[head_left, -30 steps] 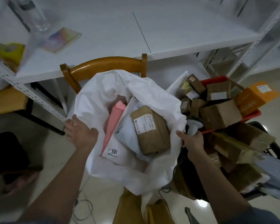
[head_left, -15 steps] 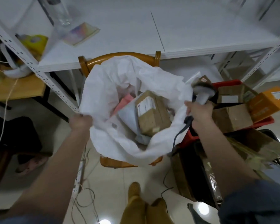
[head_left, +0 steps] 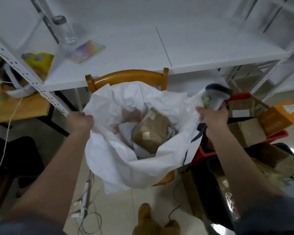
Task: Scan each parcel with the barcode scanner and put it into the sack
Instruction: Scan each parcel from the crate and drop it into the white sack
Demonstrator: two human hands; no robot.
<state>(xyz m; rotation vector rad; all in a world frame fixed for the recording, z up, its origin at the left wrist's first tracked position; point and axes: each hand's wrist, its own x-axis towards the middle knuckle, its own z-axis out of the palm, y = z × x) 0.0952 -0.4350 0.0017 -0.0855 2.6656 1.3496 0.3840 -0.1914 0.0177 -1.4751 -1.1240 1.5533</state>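
head view. white sack (head_left: 126,160): thin crinkled plastic, mouth pulled wide open, sitting on a wooden chair (head_left: 127,77) in front of a white metal shelf unit (head_left: 176,53). contents of sack: one brown paper-wrapped parcel (head_left: 151,131) with a white label and a pale tape patch, tilted, lying on top of white mailer bags (head_left: 126,128); something pink behind it, blurred.

red crate (head_left: 241,96), just right of the sack: holds several brown cardboard boxes (head_left: 246,131) with white labels and one orange box (head_left: 277,116) at its right side. more wrapped packages lie below the crate, too blurred to tell apart.

barcode scanner (head_left: 215,97): grey handheld unit, dark head up, dark cable hanging down beside the sack's right edge.

left hand (head_left: 80,121): fist closed tight on the sack's left rim.

right hand (head_left: 212,117): fingers wrapped around the scanner handle, against the sack's right rim; whether it also pinches the rim cannot be told.

shelf items: clear bottle (head_left: 64,29), colourful notebook (head_left: 87,51).
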